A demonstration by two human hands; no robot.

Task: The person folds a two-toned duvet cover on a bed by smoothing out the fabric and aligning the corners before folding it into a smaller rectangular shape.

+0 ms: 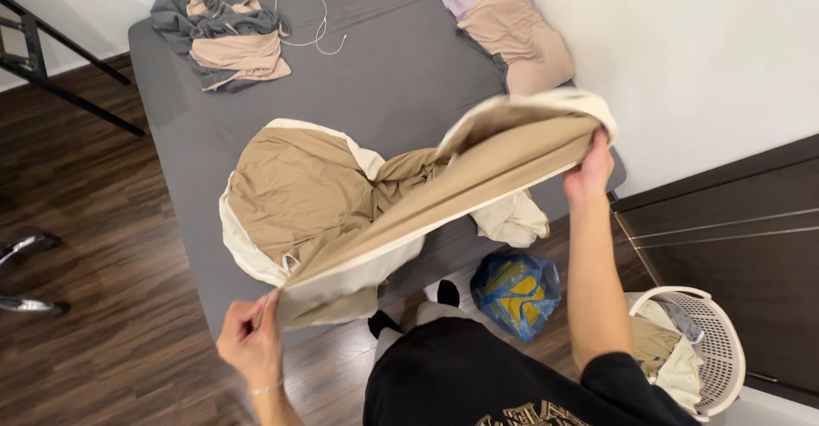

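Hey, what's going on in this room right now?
A person stands at the foot of a grey bed, holding a tan and cream sheet stretched between both hands. The left hand pinches one corner low down; the right hand grips the other edge higher up. The rest lies bunched on the bed. A white laundry basket with clothes stands at the right.

Tan-and-cream sheet (341, 196) stretched between left hand (249, 341) and right hand (589, 173) above grey bed (392, 76).

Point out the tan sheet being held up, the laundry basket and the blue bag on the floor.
tan sheet (299, 187), head view, on its flat brown middle.
laundry basket (725, 341), head view, on its white perforated wall.
blue bag (516, 294), head view, on its crumpled top.
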